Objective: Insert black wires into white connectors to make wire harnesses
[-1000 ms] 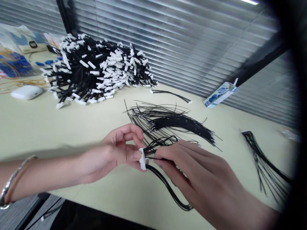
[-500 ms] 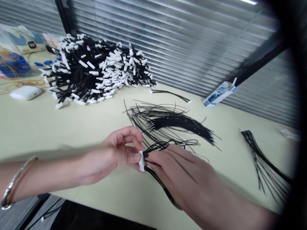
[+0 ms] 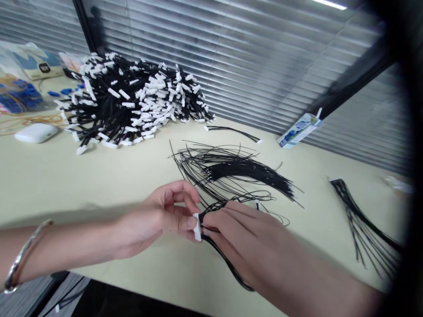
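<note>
Head view: my left hand [image 3: 161, 215] pinches a small white connector [image 3: 197, 226] above the table's [image 3: 66, 176] near edge; thin black wires [image 3: 228, 264] loop from it under my right hand [image 3: 241, 237], whose fingertips close on them.

Heaped far left on the worktop [image 3: 99, 185]: black wire harnesses with white connectors [image 3: 132, 101], a white rounded case [image 3: 35, 132] just in front. Against the slatted blinds [image 3: 247, 57], a tipped blue-and-white drink carton [image 3: 299, 130]. Off right, a separate bundle of black wires [image 3: 360, 224].

place: office-like wiring bench | cues: window blinds [image 3: 231, 57] — heap of wire harnesses [image 3: 132, 101], loose black wires [image 3: 244, 169]
</note>
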Demonstrator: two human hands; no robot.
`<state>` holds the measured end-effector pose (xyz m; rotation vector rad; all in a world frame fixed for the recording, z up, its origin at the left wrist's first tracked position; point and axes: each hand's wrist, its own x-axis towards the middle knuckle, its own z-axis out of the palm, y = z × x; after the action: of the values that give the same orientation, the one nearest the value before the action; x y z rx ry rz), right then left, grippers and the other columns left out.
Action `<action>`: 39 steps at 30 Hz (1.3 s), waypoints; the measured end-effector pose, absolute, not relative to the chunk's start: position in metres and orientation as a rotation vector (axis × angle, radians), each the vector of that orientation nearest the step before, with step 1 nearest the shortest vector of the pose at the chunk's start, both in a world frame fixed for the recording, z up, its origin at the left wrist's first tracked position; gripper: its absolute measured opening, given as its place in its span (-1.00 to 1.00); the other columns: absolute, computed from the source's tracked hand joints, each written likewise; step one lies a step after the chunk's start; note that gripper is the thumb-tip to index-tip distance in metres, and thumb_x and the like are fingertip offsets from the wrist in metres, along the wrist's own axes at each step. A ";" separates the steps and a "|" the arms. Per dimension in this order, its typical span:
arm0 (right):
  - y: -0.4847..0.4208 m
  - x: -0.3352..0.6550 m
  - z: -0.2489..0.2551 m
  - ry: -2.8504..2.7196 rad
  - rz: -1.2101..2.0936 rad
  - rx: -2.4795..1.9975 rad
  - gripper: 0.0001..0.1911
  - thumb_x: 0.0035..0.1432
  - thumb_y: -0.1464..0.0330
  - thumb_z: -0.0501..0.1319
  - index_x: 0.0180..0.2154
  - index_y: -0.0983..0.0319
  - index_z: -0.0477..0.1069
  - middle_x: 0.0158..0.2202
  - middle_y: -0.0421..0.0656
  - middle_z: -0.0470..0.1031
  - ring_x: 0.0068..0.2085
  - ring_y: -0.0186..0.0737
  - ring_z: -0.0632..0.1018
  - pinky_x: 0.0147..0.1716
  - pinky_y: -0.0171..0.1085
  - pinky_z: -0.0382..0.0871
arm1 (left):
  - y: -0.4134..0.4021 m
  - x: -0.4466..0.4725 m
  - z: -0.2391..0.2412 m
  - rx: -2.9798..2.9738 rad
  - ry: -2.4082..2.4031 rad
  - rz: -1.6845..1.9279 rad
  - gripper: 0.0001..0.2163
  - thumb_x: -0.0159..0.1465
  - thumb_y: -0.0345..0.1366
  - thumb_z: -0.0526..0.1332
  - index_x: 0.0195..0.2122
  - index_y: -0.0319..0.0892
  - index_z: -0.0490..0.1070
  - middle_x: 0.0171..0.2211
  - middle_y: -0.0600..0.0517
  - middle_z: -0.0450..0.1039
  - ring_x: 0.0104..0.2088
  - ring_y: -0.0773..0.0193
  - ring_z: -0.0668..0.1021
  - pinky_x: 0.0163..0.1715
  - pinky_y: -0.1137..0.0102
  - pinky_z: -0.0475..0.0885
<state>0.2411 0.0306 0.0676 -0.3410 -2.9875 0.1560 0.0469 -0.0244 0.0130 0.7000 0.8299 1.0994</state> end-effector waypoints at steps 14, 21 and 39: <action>0.154 0.168 0.041 -2.751 0.315 -0.748 -0.78 0.22 0.38 0.09 -0.30 0.26 0.52 -0.29 -0.12 0.53 -0.25 -0.25 0.47 -0.22 -0.25 0.23 | -0.023 0.050 0.009 0.693 0.910 1.072 -0.83 0.08 -0.51 0.31 -0.31 -0.19 0.41 -0.35 0.07 0.35 -0.37 0.28 0.51 -0.22 0.19 0.52; 0.180 0.126 0.005 -2.764 0.384 -0.676 -0.86 0.12 0.42 0.16 -0.37 0.28 0.51 -0.32 -0.08 0.52 -0.28 -0.24 0.46 -0.25 -0.27 0.25 | -0.024 0.048 0.007 0.694 0.900 1.056 -0.83 0.11 -0.51 0.30 -0.29 -0.18 0.40 -0.34 0.08 0.33 -0.34 0.27 0.52 -0.20 0.18 0.52; 0.029 0.233 0.106 -2.554 0.377 -0.516 -0.85 0.22 0.46 0.15 -0.33 0.13 0.44 -0.42 -0.27 0.43 -0.44 -0.41 0.43 -0.49 -0.39 0.29 | -0.025 0.046 0.016 0.701 0.775 1.223 -0.84 0.16 -0.52 0.29 -0.30 -0.17 0.36 -0.36 0.11 0.36 -0.37 0.39 0.51 -0.26 0.43 0.52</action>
<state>0.2334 0.0290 0.1057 -0.5165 -2.5537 0.3774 0.0465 -0.0253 0.0155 0.7014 0.7746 1.2230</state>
